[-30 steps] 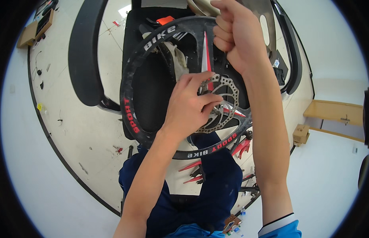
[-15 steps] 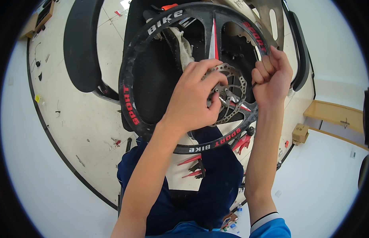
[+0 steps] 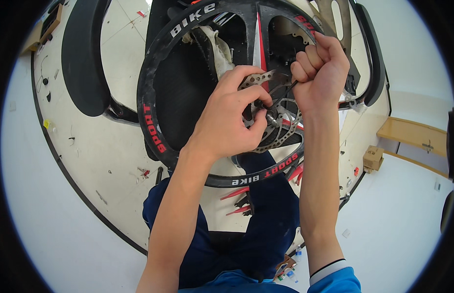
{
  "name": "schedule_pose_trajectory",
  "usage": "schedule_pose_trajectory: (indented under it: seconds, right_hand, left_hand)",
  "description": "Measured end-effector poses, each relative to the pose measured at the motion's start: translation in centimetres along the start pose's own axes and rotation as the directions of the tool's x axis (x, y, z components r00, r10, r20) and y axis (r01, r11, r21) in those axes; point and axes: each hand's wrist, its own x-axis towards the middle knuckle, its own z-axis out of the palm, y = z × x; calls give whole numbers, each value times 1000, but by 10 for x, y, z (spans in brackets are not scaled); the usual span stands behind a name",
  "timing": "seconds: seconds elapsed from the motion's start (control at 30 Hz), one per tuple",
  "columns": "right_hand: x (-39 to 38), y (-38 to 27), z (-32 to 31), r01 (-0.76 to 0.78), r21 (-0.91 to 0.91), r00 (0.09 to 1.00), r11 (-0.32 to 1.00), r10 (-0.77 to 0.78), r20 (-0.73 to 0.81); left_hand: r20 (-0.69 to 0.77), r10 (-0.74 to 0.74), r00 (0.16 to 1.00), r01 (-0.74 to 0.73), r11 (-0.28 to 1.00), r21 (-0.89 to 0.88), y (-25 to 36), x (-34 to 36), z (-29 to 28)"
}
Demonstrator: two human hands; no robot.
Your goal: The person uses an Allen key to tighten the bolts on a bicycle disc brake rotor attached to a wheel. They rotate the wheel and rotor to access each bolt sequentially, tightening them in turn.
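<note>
A black wheel (image 3: 143, 93) with red and white lettering and thick spokes lies across the seat in front of me. A perforated brake disc (image 3: 258, 78) surrounds its silver hub axle (image 3: 272, 119). My left hand (image 3: 226, 115) rests over the disc's left side, thumb and forefinger curled close at the hub; what they pinch, if anything, is hidden. My right hand (image 3: 320, 73) is closed in a fist around a thin dark rod, probably a hex key (image 3: 285, 92). Its lower end slants down to the left fingertips beside the hub.
The wheel's support is a black seat with a left armrest (image 3: 85, 56) and a right armrest (image 3: 372, 53). A pale cloth-like piece (image 3: 220, 51) lies beneath the wheel. Red-and-black parts (image 3: 238, 211) show below it. A cardboard box (image 3: 373, 158) stands by the right wall.
My right hand has moved left and slightly up, bringing the dark rod over the disc to the left fingertips. The wheel and my left hand appear shifted slightly left.
</note>
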Motion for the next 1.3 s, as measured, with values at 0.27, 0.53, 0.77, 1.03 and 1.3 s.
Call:
schedule_pose_trajectory:
  seconds: [0.27,0.53,0.77,1.03,1.3]
  right_hand:
    - [-1,1,-5,29,-52,994,998,-34,-101]
    - [-23,17,-25,212,25,898,977,-185,-399]
    - [-22,26,-26,247,52,809,968,-176,-561]
    - [-24,24,-31,206,39,842,978,-157,-515]
    - [-26,28,-34,212,-35,855,977,-203,-478]
  left_hand:
    - [-29,28,999,-28,1000,12,-7,-1,-2]
    - [-38,75,996,-73,996,49,-9,-2,-5]
    - [-47,69,997,-65,995,82,-8,-2,-3]
    - [-43,74,996,-71,996,63,-6,-1,-3]
    - [-81,100,992,-88,986,139,-3,0,1]
